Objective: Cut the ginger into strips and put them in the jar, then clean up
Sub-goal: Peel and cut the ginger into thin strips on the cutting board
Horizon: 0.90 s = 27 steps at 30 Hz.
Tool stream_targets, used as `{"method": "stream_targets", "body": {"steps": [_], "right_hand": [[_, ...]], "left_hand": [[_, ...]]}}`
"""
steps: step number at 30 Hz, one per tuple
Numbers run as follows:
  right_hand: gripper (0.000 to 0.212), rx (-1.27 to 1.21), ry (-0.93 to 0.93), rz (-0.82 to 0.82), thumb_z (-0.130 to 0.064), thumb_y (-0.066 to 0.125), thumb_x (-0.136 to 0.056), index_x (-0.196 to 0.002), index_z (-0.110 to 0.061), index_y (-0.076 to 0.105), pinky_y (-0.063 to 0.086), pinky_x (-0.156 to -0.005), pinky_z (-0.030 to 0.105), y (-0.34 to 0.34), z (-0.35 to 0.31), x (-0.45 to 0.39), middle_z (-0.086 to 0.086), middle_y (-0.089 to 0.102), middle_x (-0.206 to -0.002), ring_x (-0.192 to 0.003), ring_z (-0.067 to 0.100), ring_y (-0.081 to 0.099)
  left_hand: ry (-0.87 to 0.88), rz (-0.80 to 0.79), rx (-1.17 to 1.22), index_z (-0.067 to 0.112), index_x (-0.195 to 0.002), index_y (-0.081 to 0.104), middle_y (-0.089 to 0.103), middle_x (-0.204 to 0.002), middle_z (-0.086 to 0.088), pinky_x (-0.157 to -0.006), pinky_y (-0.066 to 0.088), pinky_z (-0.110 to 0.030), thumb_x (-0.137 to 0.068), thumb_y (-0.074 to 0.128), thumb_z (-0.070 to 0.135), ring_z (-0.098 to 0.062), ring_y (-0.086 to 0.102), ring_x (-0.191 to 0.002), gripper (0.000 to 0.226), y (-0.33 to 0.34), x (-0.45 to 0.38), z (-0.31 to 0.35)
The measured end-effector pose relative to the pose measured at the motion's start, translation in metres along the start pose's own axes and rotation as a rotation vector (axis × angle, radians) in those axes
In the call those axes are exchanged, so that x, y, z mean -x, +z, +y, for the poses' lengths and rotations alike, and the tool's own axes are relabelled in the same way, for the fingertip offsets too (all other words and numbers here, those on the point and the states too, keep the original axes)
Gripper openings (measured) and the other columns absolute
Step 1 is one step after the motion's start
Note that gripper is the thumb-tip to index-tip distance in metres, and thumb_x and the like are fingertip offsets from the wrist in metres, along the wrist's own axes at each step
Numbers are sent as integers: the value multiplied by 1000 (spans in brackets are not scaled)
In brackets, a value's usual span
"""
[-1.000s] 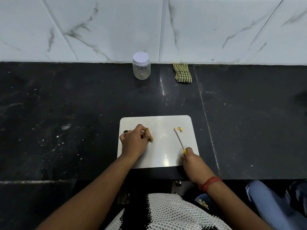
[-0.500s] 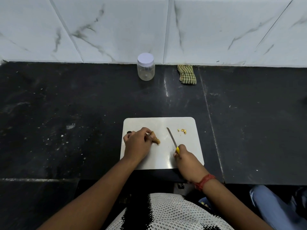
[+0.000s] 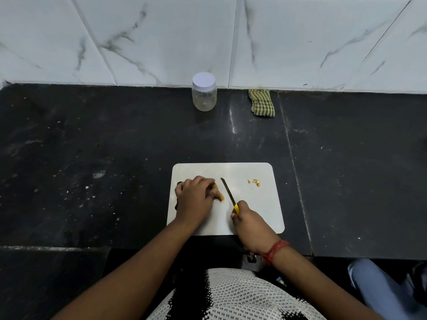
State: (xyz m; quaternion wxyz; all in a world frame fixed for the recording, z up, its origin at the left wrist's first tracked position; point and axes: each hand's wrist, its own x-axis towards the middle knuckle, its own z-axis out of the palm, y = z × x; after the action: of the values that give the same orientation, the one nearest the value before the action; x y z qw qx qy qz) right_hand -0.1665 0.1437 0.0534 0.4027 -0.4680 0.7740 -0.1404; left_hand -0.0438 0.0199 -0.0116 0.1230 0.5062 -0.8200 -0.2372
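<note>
A white cutting board (image 3: pixel 254 215) lies on the black counter near its front edge. My left hand (image 3: pixel 195 199) holds a tan piece of ginger (image 3: pixel 218 194) down on the board's left side, fingers curled over it. My right hand (image 3: pixel 250 225) grips the yellow handle of a small knife (image 3: pixel 228 192), whose blade points away just to the right of the ginger. A few cut ginger bits (image 3: pixel 254 182) lie at the board's upper right. A clear jar (image 3: pixel 204 92) with a white lid on stands at the wall.
A folded green checked cloth (image 3: pixel 262 102) lies by the wall, right of the jar. The dark counter (image 3: pixel 92 158) has white specks on its left part. A person's leg in blue trousers (image 3: pixel 379 289) is at the lower right.
My right hand has brought the knife leftward, from near the cut bits to just beside the ginger. My left hand has kept hold of the ginger.
</note>
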Motion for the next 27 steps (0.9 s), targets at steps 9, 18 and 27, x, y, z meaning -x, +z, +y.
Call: {"method": "stream_targets", "body": {"steps": [9, 18, 27], "right_hand": [[14, -117, 75, -74, -24, 31, -102, -100, -11, 36, 38, -37, 25, 3, -15, -13, 11, 51, -74, -45, 21, 46], [8, -67, 92, -79, -18, 30, -99, -98, -12, 36, 40, -36, 25, 6, -19, -25, 12, 53, -69, -39, 21, 47], [12, 193, 15, -123, 4, 34, -93, -92, -8, 35, 34, -30, 22, 9, -18, -30, 12, 53, -66, -35, 19, 43]], "left_hand": [[-25, 66, 142, 29, -109, 72, 70, -111, 12, -125, 10, -47, -96, 64, 29, -15, 56, -112, 15, 8, 1, -1], [-15, 97, 196, 26, -100, 73, 70, -103, 11, -123, 15, -48, -94, 65, 24, -19, 56, -105, 10, 9, -5, 1], [-48, 82, 228, 23, -101, 74, 70, -106, 9, -123, 11, -44, -95, 64, 24, -22, 54, -109, 12, 9, -7, 2]]}}
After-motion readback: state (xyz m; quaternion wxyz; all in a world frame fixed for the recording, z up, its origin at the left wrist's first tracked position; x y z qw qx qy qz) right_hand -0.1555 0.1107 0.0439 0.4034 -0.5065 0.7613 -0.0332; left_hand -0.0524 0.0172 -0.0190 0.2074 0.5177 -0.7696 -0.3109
